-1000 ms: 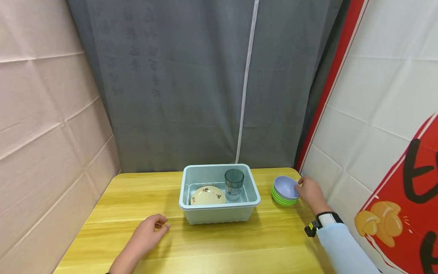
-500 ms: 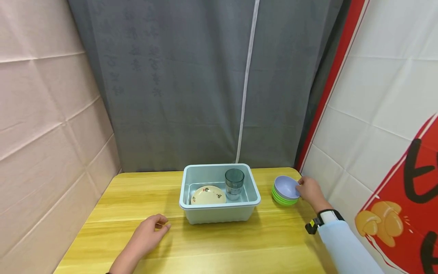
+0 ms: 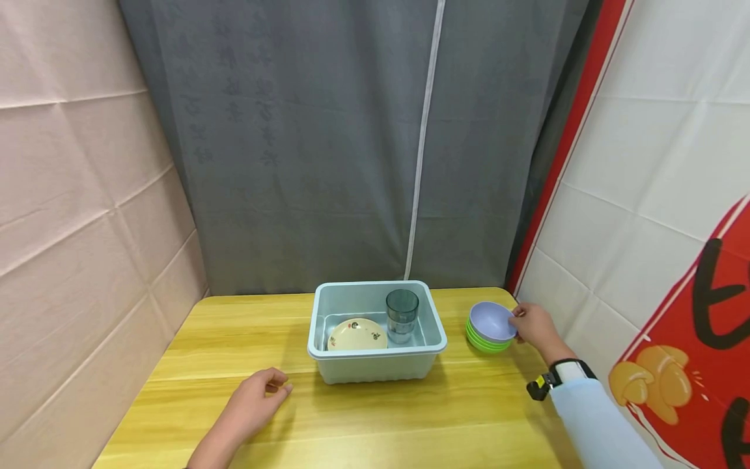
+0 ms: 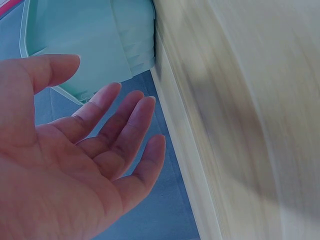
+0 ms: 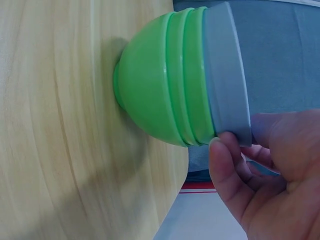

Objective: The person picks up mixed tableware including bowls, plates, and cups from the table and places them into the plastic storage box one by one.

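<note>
A purple bowl (image 3: 491, 320) sits nested on top of several stacked green bowls (image 3: 486, 344) at the right of the table. The right hand (image 3: 536, 331) pinches the purple bowl's right rim. In the right wrist view the thumb and fingers of the right hand (image 5: 272, 165) are at the edge of that bowl, which looks grey (image 5: 227, 75), above the green bowls (image 5: 150, 80). The left hand (image 3: 252, 402) is over the table left of the bin, fingers loosely bent and holding nothing. The left wrist view shows the left hand (image 4: 90, 150) with its palm bare.
A light blue bin (image 3: 377, 369) stands mid-table, with a patterned plate (image 3: 357, 335) and a clear dark-tinted glass (image 3: 402, 315) inside. The wooden table (image 3: 375, 430) meets a grey curtain (image 3: 328, 156) behind; cloth walls flank both sides.
The right hand and wrist have shifted very slightly to the right, still at the purple bowl's rim. The left hand has not visibly moved.
</note>
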Available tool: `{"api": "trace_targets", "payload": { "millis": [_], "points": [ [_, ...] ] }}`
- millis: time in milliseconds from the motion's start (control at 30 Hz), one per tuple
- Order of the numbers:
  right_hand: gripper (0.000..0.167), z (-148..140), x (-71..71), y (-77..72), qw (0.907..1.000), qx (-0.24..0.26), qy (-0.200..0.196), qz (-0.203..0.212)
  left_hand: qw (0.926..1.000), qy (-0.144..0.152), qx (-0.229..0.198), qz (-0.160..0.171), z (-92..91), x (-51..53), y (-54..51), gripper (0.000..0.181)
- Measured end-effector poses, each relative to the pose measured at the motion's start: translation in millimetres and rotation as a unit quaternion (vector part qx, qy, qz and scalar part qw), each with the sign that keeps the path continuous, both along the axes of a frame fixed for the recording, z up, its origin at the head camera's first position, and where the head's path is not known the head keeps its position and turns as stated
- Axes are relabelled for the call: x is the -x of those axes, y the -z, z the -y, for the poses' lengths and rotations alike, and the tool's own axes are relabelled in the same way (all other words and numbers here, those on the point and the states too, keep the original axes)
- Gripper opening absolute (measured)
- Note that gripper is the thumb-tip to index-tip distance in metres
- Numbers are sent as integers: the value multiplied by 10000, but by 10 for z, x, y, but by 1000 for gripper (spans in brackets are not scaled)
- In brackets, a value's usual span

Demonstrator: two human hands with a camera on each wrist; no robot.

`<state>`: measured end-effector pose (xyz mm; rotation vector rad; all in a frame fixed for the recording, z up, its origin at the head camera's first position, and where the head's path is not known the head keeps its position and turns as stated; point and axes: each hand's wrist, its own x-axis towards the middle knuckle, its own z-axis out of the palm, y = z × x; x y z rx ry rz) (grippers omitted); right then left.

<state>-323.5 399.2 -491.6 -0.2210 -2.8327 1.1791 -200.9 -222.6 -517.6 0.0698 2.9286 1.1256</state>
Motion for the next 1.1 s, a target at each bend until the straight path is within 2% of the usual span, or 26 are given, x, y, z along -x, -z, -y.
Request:
{"api": "trace_targets", "payload": {
  "millis": [567, 767, 933, 1100],
  "points": [
    [22, -43, -89, -110, 9988, 475, 128, 6, 10000, -29, -36, 35, 10, 4, 0, 29],
    [32, 0, -217, -269, 9966, 818, 7, 117, 10000, -51, -65, -22, 17, 21, -51, 22],
    [36, 82, -345, -432, 9960, 872, -185, 88, 9997, -66, -53, -211, 27, 20, -117, 13],
    [39, 196, -470, -580, 9952, 929, -318, 39, 9996, -100, -76, -263, 43, 24, -146, 9]
  ]
}}
